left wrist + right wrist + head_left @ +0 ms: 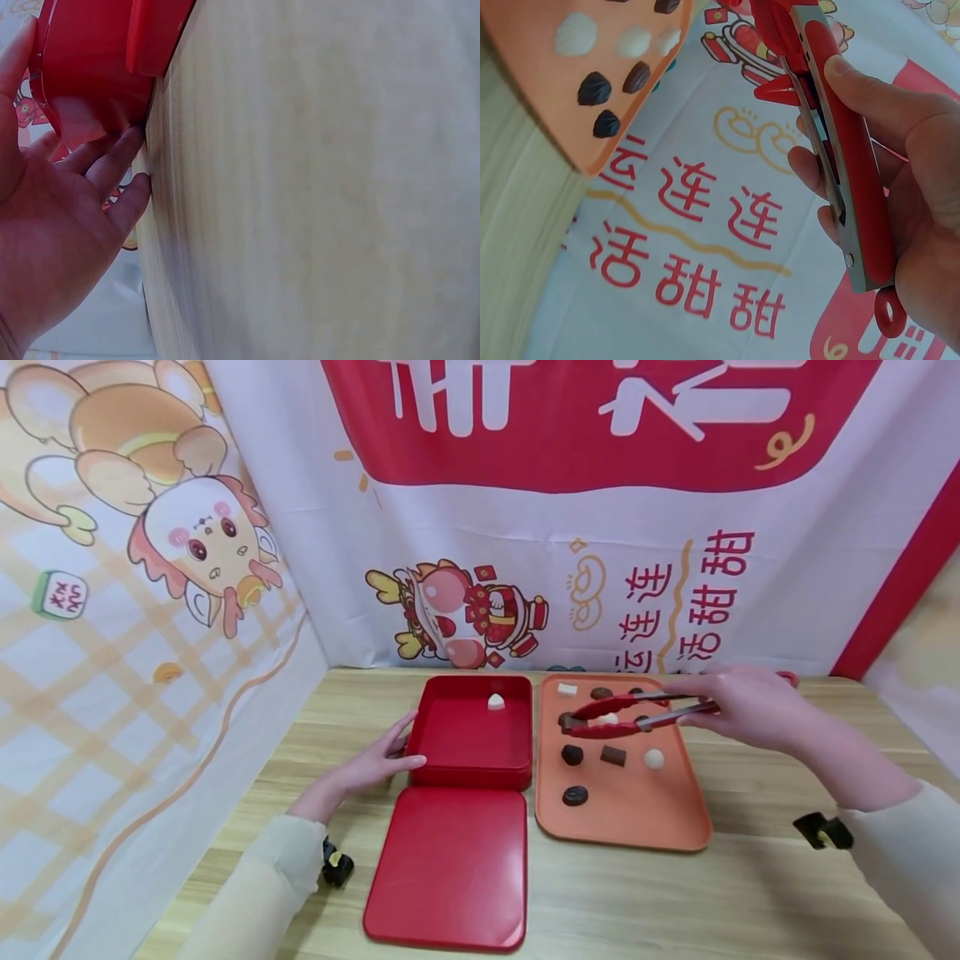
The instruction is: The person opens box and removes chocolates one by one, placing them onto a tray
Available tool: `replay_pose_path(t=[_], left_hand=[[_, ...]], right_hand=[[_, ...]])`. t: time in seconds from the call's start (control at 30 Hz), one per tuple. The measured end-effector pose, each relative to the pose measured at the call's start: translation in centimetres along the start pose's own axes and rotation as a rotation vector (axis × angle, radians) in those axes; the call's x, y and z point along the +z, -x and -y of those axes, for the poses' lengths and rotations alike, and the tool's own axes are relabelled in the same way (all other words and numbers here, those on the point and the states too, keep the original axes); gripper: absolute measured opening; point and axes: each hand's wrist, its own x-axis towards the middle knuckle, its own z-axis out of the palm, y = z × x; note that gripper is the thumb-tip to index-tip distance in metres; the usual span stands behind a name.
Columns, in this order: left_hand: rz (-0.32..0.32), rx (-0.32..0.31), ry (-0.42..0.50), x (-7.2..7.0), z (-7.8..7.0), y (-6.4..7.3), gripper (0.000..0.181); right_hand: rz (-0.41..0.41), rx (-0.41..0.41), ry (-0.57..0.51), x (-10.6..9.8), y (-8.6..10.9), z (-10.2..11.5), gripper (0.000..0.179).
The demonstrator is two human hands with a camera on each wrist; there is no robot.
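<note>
My right hand (750,706) grips red-and-metal tongs (862,180) by the handle, with the thumb along one arm. The tong tips reach left over the orange tray (622,828) and close about a dark chocolate (567,722) in its left column. More chocolates lie around it, among them a bar-shaped piece (613,755) and a round white one (654,759). My left hand (378,760) rests at the left side of the red box (472,776), thumb at its near corner, fingers extended along the outer wall (94,67). One white chocolate (496,702) sits inside the box, near the back right.
A flat red lid (453,868) lies on the wooden table (600,902) just in front of the box. The tray stands close to the box's right side. Printed cloth (480,527) hangs behind the table and along its left side.
</note>
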Motion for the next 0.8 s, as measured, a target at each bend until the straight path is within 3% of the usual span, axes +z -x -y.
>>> replay_pose_path(t=[0.23,0.47,0.7,0.8], left_hand=[[0.007,-0.002,0.031,-0.2,0.2,-0.1,0.089],[0.001,0.004,0.014,-0.2,0.0,0.1,0.089],[0.003,-0.004,0.013,-0.1,-0.2,0.2,0.089],[0.006,0.002,0.01,-0.1,-0.1,0.0,0.089]], right_hand=[[-0.004,0.027,-0.004,0.3,2.5,-0.8,0.051],[-0.068,0.005,0.011,1.1,4.9,-2.3,0.051],[-0.035,0.075,0.021,2.0,6.4,-3.1,0.05],[-0.051,0.066,0.029,2.4,6.9,-3.3,0.048]])
